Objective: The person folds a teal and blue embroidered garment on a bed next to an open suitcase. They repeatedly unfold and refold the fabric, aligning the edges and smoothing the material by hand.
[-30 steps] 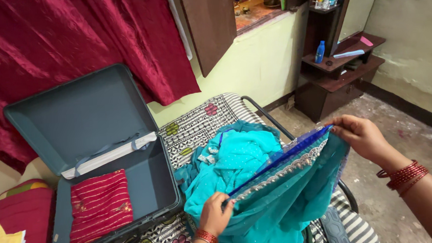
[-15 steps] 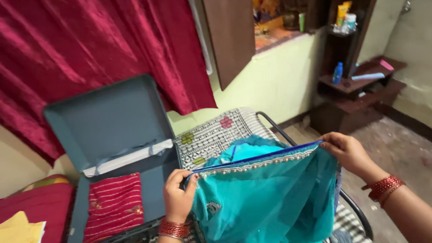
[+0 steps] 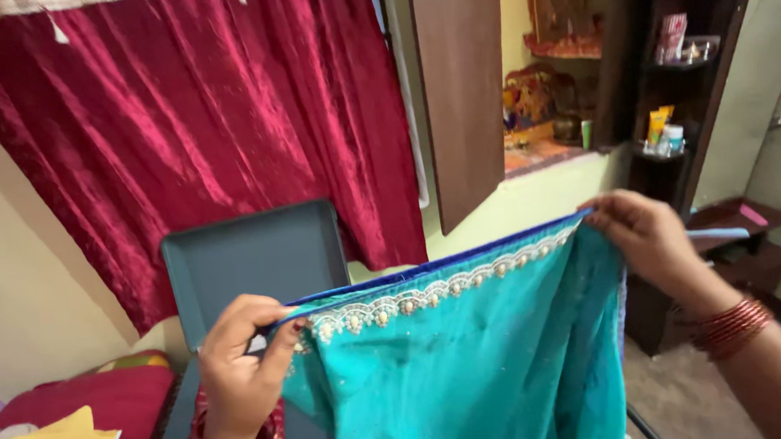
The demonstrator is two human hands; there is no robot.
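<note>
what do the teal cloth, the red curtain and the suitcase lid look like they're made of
Teal cloth: thin, soft woven fabric, perhaps a light synthetic or silk blend; it drapes in loose folds from the left hand and right hand, with a blue edge and beaded trim.
Red curtain: looks like velvet, plush with a crushed sheen.
Suitcase lid: rigid and smooth, matte grey-blue, probably moulded plastic.

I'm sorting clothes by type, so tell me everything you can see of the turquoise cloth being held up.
The turquoise cloth looks thin and soft. Its top edge has a blue band with a row of pale beaded trim beneath. It is stretched out between the left hand and the right hand, each pinching the top edge, and hangs down in loose folds, hiding much of the open grey suitcase behind.
</note>
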